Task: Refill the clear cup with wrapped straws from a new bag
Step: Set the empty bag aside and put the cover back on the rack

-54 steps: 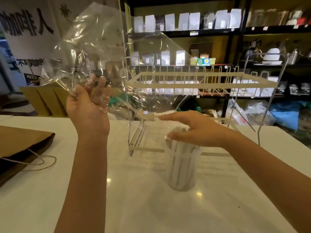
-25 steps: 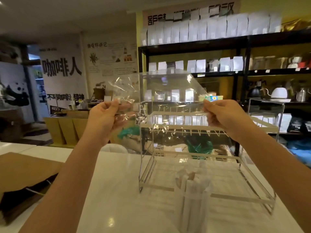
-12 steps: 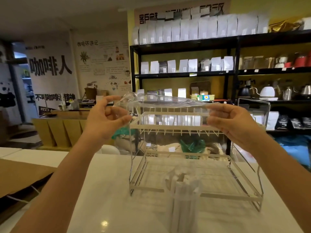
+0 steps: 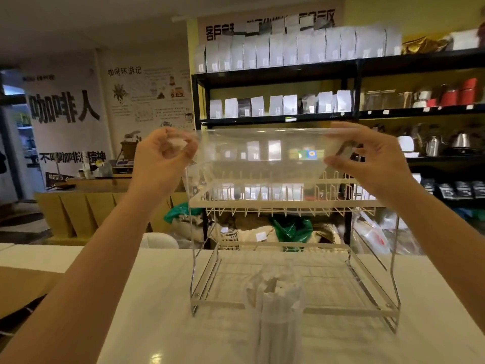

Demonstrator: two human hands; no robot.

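- Left hand [image 4: 164, 160] pinches the clear bag [image 4: 262, 151] at its left end, fingers curled.
- Right hand [image 4: 372, 158] pinches the right end; the bag is stretched flat between them, above the wire rack [image 4: 286, 203].
- Clear cup [image 4: 278, 321] of wrapped straws [image 4: 275, 287] stands at the tabletop's near edge.
- Wall poster [image 4: 64, 111] reads "咖啡人".

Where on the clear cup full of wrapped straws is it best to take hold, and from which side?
Grip the clear cup around its lower wall, coming from the near side. It stands upright on the white counter, straws block the top, and the wire rack stands close behind.
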